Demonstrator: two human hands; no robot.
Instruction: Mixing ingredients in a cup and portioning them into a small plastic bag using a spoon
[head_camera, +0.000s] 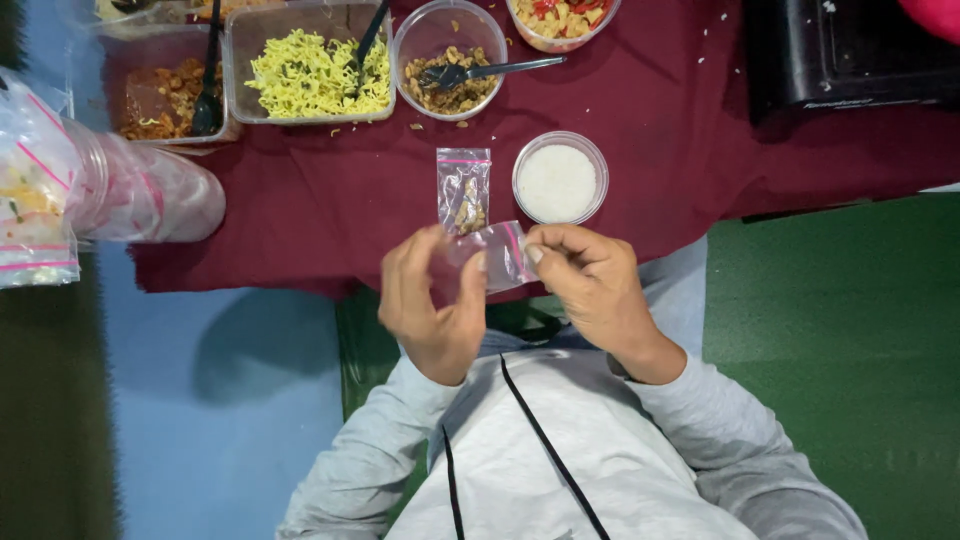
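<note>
Both hands were up over the near edge of the counter (300, 215), sharing one small clear zip bag (497, 252). The left hand (432, 300) pinched its left side between thumb and curled fingers, and the right hand (592, 280) gripped its pink-striped top edge, fingers closed tight. Just beyond lay a second little bag (463, 190) with brown bits inside, flat on the maroon cloth, beside a round tub of white grains (559, 178). Farther back sat a tray of yellow noodles (312, 68).

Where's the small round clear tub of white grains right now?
The small round clear tub of white grains sits on the maroon cloth, right of the flat zip bag.
</note>
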